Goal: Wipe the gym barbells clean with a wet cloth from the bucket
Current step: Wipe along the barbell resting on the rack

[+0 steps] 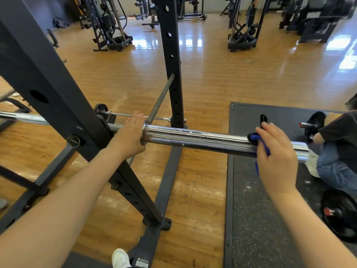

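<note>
Setting: a gym hall with a glossy wooden floor [202, 78]; weight machines are ranged along the far wall, and a black rubber mat [257, 209] is laid at the right.
Rack: a black power rack [172, 60] with holed uprights, on which the bar is carried.
Barbell: the chrome barbell [193, 139] is set crosswise at mid-frame; its thick sleeve is extended to the right over the mat.
Left hand: the left hand [133, 132] is wrapped over the bar at the sleeve collar, fingers curled round it.
Right hand: the right hand [276, 151] is closed over the sleeve near its outer end, fingers curled on the cloth.
Cloth: a blue cloth [255, 137] is pressed against the sleeve under the right hand; a tail is seen hanging below.
Bucket: not in view.
Bystander: a crouching person [340, 151] is seen at the right edge, beside weight plates [340, 213].
Step in hand: judged to be the wiping of the sleeve.
Method advised: the bar is best steadied at the collar so that sleeve spin is checked; the cloth is best wrapped right round and drawn along the full length, underside included.
</note>
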The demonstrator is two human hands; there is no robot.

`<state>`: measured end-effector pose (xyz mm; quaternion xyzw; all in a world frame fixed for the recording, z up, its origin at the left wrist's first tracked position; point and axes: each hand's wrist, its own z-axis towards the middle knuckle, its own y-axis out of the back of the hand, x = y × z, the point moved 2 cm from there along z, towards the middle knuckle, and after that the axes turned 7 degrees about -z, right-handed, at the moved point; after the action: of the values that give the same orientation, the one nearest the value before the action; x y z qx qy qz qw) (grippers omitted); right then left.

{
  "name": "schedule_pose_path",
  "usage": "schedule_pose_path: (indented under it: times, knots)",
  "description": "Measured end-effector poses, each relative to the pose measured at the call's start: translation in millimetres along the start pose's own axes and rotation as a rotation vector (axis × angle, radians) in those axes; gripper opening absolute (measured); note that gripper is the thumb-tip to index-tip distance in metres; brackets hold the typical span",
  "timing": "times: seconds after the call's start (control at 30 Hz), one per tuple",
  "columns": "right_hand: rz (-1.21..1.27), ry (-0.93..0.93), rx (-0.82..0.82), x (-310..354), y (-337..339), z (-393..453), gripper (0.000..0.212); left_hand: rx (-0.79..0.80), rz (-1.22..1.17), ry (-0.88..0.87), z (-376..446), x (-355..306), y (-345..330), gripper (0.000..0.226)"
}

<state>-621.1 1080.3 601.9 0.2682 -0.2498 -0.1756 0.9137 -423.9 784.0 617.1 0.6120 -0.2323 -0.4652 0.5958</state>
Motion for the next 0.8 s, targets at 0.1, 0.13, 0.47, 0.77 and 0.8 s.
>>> schedule_pose_path:
  times: [0.1, 0.13, 0.47, 0.77, 0.8]
  knots:
    - [-0.063, 0.027, 0.009, 15.3, -13.5, -0.6, 0.035, -0.024, -0.042, 0.003, -0.7, -0.4, -2.5, 0.072]
    - [-0.059, 0.076, 0.019, 24.6, -19.5, -5.1, 0.034, -0.033, -0.054, 0.006, -1.8, -1.7, -2.2, 0.071]
    - [-0.087, 0.015, -0.045, -4.8, -2.2, -15.3, 0.033, -0.056, -0.045, 0.042, -7.4, -8.4, -0.3, 0.067]
    - [0.042, 0.236, 0.116, 60.8, -43.2, -10.7, 0.031, -0.062, 0.077, 0.017, -9.9, -11.2, 2.7, 0.074]
    - [0.033, 0.215, 0.113, 55.3, -38.8, -6.8, 0.028, -0.075, 0.13, 0.012, -11.0, -10.2, 1.9, 0.078]
